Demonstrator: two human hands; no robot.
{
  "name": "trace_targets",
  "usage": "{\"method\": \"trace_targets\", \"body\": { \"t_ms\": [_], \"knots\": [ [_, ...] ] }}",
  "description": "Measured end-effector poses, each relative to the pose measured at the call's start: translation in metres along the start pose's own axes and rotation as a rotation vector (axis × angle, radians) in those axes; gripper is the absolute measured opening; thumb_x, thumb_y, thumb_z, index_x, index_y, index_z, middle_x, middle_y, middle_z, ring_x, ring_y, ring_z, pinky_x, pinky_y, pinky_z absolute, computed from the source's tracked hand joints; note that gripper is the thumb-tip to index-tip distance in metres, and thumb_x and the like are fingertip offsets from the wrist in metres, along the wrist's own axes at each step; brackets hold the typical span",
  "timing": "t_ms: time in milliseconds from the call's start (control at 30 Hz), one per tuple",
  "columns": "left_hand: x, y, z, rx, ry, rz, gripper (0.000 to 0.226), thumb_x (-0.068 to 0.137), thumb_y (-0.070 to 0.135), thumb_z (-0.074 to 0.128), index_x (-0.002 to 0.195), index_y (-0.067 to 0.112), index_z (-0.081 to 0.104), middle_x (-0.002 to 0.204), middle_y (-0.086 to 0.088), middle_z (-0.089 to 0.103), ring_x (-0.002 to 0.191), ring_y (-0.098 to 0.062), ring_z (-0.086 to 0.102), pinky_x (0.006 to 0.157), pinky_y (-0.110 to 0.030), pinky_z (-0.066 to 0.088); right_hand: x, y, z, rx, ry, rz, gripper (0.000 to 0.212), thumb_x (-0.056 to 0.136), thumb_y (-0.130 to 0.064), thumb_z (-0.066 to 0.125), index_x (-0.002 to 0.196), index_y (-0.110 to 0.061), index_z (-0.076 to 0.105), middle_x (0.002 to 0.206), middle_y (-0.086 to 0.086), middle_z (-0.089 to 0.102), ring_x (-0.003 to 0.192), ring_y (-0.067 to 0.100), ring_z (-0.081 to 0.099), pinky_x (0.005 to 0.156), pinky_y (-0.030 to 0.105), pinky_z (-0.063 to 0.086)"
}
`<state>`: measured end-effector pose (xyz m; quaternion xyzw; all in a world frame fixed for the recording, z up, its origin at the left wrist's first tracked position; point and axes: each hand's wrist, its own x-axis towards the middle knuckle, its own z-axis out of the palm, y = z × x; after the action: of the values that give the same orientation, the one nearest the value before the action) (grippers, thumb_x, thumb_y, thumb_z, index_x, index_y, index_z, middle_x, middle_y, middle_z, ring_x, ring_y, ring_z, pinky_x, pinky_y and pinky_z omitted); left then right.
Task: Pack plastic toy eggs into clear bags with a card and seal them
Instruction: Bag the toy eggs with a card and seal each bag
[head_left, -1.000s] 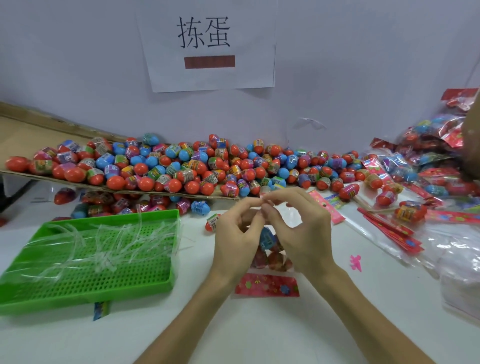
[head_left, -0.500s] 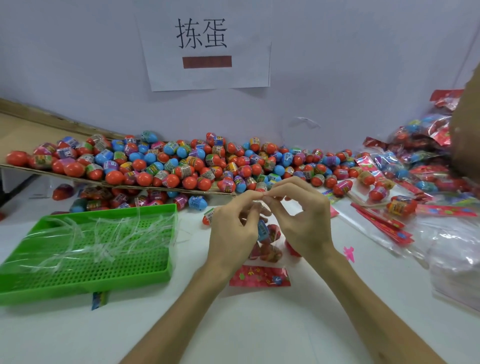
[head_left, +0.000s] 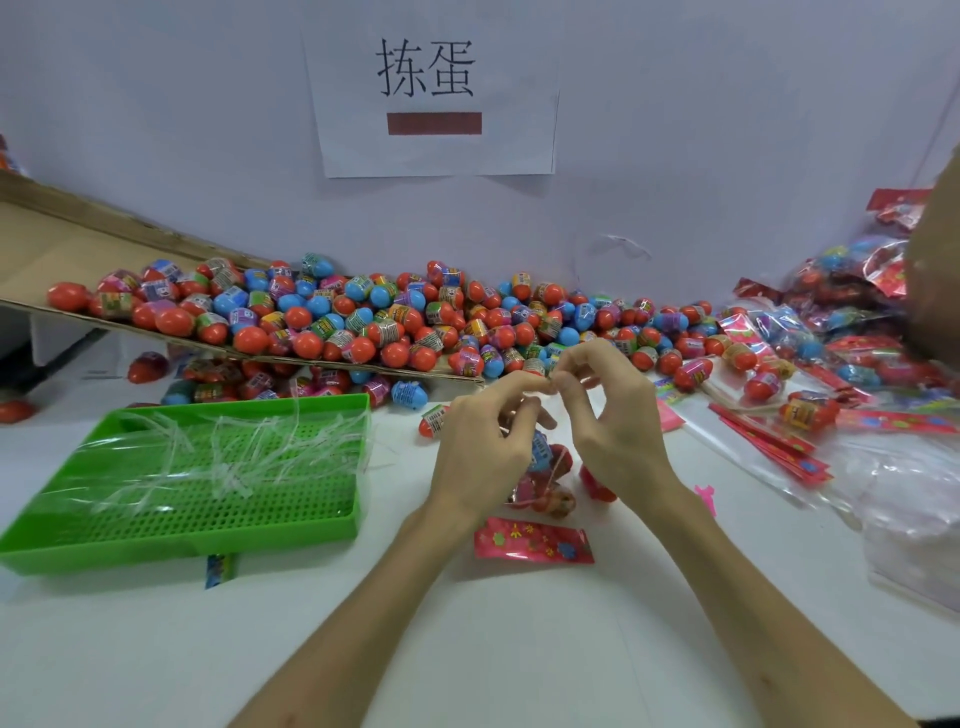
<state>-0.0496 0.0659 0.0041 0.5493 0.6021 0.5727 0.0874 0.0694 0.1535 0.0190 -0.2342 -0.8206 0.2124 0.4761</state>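
Note:
A clear bag (head_left: 545, 486) with several toy eggs inside and a red printed card (head_left: 534, 544) at its near end lies on the white table in the middle. My left hand (head_left: 480, 449) and my right hand (head_left: 618, 436) meet above its far end and pinch the bag's top edge between fingertips and thumbs. A big heap of red, blue and pink plastic eggs (head_left: 395, 322) stretches behind the hands along the wall.
A green perforated tray (head_left: 208, 519) with clear plastic strips stands at left. A cardboard sheet (head_left: 52, 244) slopes under the egg heap. Packed bags (head_left: 841, 322) pile at the right, with red cards (head_left: 774, 447) and empty clear bags (head_left: 914, 525) nearer.
Both hands have stayed at the bag's top edge, fingers shifting slightly. The bag and its card have slid a little toward the hands.

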Motion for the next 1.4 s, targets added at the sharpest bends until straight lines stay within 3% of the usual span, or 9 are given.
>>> {"method": "trace_targets", "body": {
  "t_ms": [400, 567, 767, 833, 933, 967, 1033, 1133, 1400],
  "knots": [
    [0.012, -0.003, -0.011, -0.256, 0.198, -0.292, 0.02, 0.103, 0.007, 0.057, 0.1, 0.018, 0.073, 0.086, 0.001, 0.079, 0.083, -0.026, 0.076, 0.077, -0.046, 0.064, 0.024, 0.039, -0.038, 0.218, 0.312, 0.547, 0.01, 0.102, -0.013, 0.057, 0.098, -0.01, 0.065, 0.083, -0.001, 0.062, 0.077, 0.011, 0.056, 0.074, 0.024, 0.048],
    [0.017, -0.016, -0.02, -0.281, 0.354, -0.399, 0.023, 0.103, 0.005, 0.054, 0.097, 0.018, 0.071, 0.077, 0.005, 0.078, 0.079, -0.008, 0.075, 0.069, -0.015, 0.055, 0.021, 0.063, -0.059, -0.002, 0.413, 0.696, 0.011, 0.099, -0.014, 0.061, 0.096, -0.01, 0.07, 0.081, -0.004, 0.063, 0.073, 0.006, 0.055, 0.078, 0.035, 0.054],
    [0.02, -0.02, -0.023, -0.318, 0.398, -0.469, 0.021, 0.104, 0.008, 0.053, 0.097, 0.019, 0.07, 0.076, 0.006, 0.078, 0.078, -0.002, 0.074, 0.073, -0.018, 0.05, 0.061, 0.018, -0.068, -0.165, -0.45, 0.342, 0.005, 0.095, -0.02, 0.07, 0.091, -0.018, 0.074, 0.085, -0.004, 0.071, 0.08, 0.011, 0.065, 0.073, 0.024, 0.051],
    [0.019, -0.021, -0.023, -0.329, 0.399, -0.483, 0.021, 0.104, 0.008, 0.053, 0.097, 0.019, 0.071, 0.076, 0.006, 0.078, 0.078, -0.002, 0.074, 0.073, -0.019, 0.05, 0.085, -0.006, -0.077, 0.104, -0.78, 0.172, 0.005, 0.096, -0.022, 0.07, 0.092, -0.019, 0.073, 0.086, -0.002, 0.072, 0.078, 0.009, 0.066, 0.073, 0.025, 0.055],
    [0.02, -0.019, -0.024, -0.339, 0.399, -0.489, 0.022, 0.104, 0.008, 0.053, 0.097, 0.019, 0.071, 0.077, 0.004, 0.078, 0.078, -0.003, 0.074, 0.069, -0.015, 0.052, 0.113, -0.011, -0.074, 0.863, -0.911, 0.251, 0.005, 0.098, -0.013, 0.064, 0.098, -0.011, 0.069, 0.086, 0.002, 0.068, 0.076, 0.012, 0.066, 0.073, 0.023, 0.056],
    [0.02, -0.018, -0.024, -0.342, 0.394, -0.491, 0.022, 0.103, 0.007, 0.054, 0.097, 0.018, 0.071, 0.078, 0.004, 0.078, 0.077, -0.003, 0.074, 0.066, -0.012, 0.051, 0.117, 0.0, -0.065, 0.804, -0.874, 0.36, 0.006, 0.098, -0.012, 0.062, 0.099, -0.01, 0.068, 0.085, 0.001, 0.068, 0.072, 0.01, 0.066, 0.07, 0.021, 0.056],
    [0.018, -0.016, -0.022, -0.354, 0.375, -0.501, 0.022, 0.103, 0.005, 0.054, 0.096, 0.016, 0.071, 0.078, 0.003, 0.078, 0.076, -0.004, 0.074, 0.064, -0.011, 0.051, 0.128, 0.029, -0.051, 0.087, -0.734, 0.504, 0.009, 0.099, -0.013, 0.059, 0.099, -0.009, 0.067, 0.091, 0.005, 0.069, 0.069, 0.011, 0.066, 0.064, 0.022, 0.056],
    [0.018, -0.016, -0.021, -0.376, 0.346, -0.514, 0.023, 0.103, 0.003, 0.053, 0.096, 0.015, 0.071, 0.078, 0.003, 0.078, 0.077, -0.008, 0.076, 0.065, -0.016, 0.055, 0.131, 0.071, -0.055, -0.709, -0.856, 0.451, 0.014, 0.098, -0.013, 0.058, 0.102, -0.008, 0.071, 0.109, 0.011, 0.07, 0.094, 0.028, 0.068, 0.091, 0.043, 0.058],
    [0.017, -0.013, -0.018, -0.389, 0.279, -0.504, 0.02, 0.105, 0.007, 0.052, 0.102, 0.014, 0.07, 0.08, 0.002, 0.079, 0.081, -0.013, 0.077, 0.067, -0.018, 0.058, 0.104, 0.047, -0.072, -0.049, -0.392, 0.495, 0.022, 0.103, -0.013, 0.057, 0.104, -0.021, 0.077, 0.101, -0.003, 0.078, 0.09, 0.015, 0.074, 0.082, 0.024, 0.057]
  ]
}}
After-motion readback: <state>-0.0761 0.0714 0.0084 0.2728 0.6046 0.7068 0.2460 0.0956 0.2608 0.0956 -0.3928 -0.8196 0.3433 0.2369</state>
